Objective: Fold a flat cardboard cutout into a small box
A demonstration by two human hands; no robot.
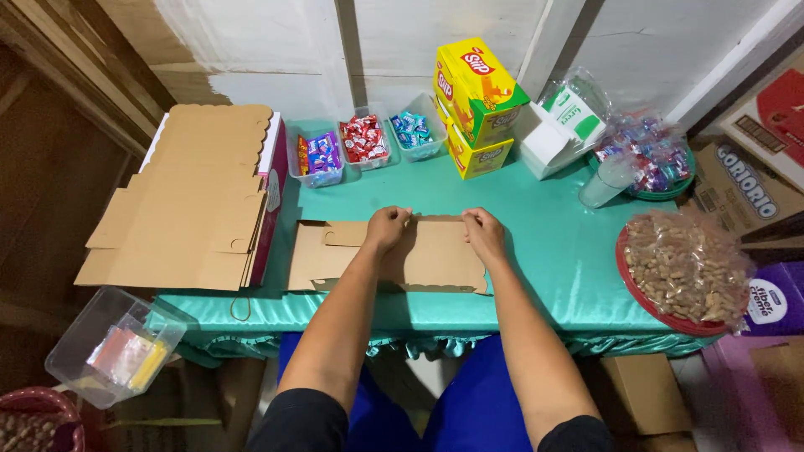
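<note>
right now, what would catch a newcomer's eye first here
Both hands, the left hand and right hand, pinch the far edge of a flat brown cardboard box blank lying mid-table on the bright turquoise tablecloth. Behind it, yellow boxes stand stacked by the wall, beside three clear tubs of wrapped sweets. A red tray of bagged brown snacks sits at the right edge.

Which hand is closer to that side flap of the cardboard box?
Probably the left hand. The side flap of the flat cardboard box sticks out on its side; the right hand pinches the far edge, farther away.
</note>
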